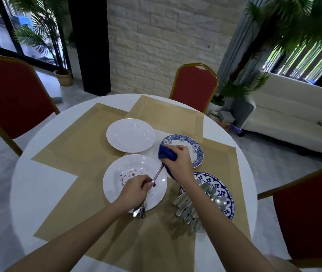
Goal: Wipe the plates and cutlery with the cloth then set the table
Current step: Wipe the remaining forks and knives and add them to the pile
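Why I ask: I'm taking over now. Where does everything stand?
Left hand grips a cutlery bundle and pinches one utensil over the spotted white plate. Right hand holds the blue cloth around that utensil's far end. A cutlery pile lies on the near blue plate.
Done: unclear which pieces are wiped.
Left: the spotted plate, the pile, then setting places.

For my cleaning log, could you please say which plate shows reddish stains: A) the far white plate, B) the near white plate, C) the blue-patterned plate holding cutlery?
B: reddish spots dot the near white plate, below the left hand.
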`<state>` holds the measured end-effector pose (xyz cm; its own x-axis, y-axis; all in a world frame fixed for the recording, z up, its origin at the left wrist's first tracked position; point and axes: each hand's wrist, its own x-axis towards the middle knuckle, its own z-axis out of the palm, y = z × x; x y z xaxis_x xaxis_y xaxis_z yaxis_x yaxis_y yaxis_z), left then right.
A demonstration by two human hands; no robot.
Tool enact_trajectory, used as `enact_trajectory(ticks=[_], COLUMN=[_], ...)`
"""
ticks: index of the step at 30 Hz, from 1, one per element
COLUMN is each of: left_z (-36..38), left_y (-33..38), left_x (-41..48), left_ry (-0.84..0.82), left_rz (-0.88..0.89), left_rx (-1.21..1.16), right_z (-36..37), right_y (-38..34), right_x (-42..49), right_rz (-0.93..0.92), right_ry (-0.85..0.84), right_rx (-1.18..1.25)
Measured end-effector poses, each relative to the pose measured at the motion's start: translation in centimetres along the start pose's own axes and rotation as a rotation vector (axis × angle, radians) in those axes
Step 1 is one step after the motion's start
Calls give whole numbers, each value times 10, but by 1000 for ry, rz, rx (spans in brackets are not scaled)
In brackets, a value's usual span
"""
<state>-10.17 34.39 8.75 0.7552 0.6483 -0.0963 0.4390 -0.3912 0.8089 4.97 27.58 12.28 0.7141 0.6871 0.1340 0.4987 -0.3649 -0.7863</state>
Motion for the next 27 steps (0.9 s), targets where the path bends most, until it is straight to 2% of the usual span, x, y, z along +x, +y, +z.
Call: enact_trajectory(ticks=[2, 3, 6, 7, 10, 12, 14, 18, 20, 23, 25, 27], left_z=[-1, -1, 0, -1, -3, -2, 0, 4, 6, 6, 4, 2], left_y=[-1, -1, -1, -3, -7, -7, -3, 5, 3, 1, 1, -3], left_x=[-1, -1, 0, 0, -1, -3, -5, -6, -5, -3, -1, 0], left_ry=[-11, -11, -26, -48, -134, -170, -165, 4, 53, 64, 33, -19], left_rz=[3, -1, -9, -7, -17, -7, 17, 140, 147, 157, 140, 98], left_rx=[8, -3, -39, -41, -43, -21, 96, 587, 649, 588, 451, 319], right_z=[-5, -5, 1, 4, 5, 4, 5, 10, 11, 8, 10, 12], right_y=[2, 2, 2, 3, 3, 3, 3, 1, 0, 0, 4, 9], right_x=[4, 3, -13, -17, -15, -10, -10, -13, -14, -18, -21, -23], right_rz=[47, 40, -37, -47, 105, 154, 134, 155, 151, 73, -14, -85], right_ry=[76, 61, -132, -151, 9, 64, 65, 74, 71, -38, -153, -186], right_rx=[-1, -5, 39, 77, 230, 215, 159, 186, 225, 225, 146, 80])
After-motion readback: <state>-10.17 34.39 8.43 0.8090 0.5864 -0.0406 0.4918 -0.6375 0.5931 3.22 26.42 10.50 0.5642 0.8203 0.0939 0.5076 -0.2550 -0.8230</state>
